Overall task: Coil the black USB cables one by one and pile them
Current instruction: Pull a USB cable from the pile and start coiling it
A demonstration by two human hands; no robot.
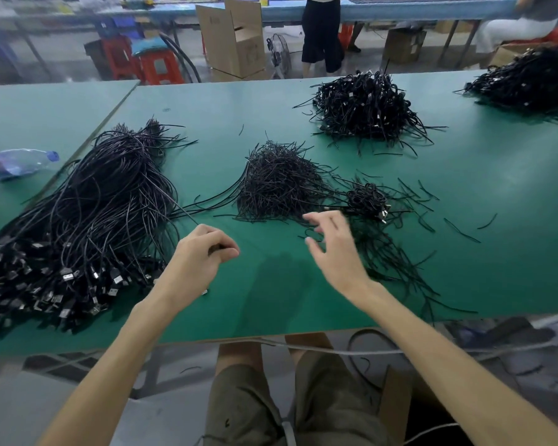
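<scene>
Left hand [203, 252] pinching cable [178, 205], right hand [332, 249] apparently spread

No writing, number or brand can be read anywhere. The cardboard box [239, 40] on the floor behind the table carries faint dark print on its flap and side, too pale and blurred to make out. The plastic bottle [16, 162] lying at the left has a coloured label, but its lettering is smeared beyond reading. Any marks on the cable plugs [68, 275] are too small to tell.
</scene>
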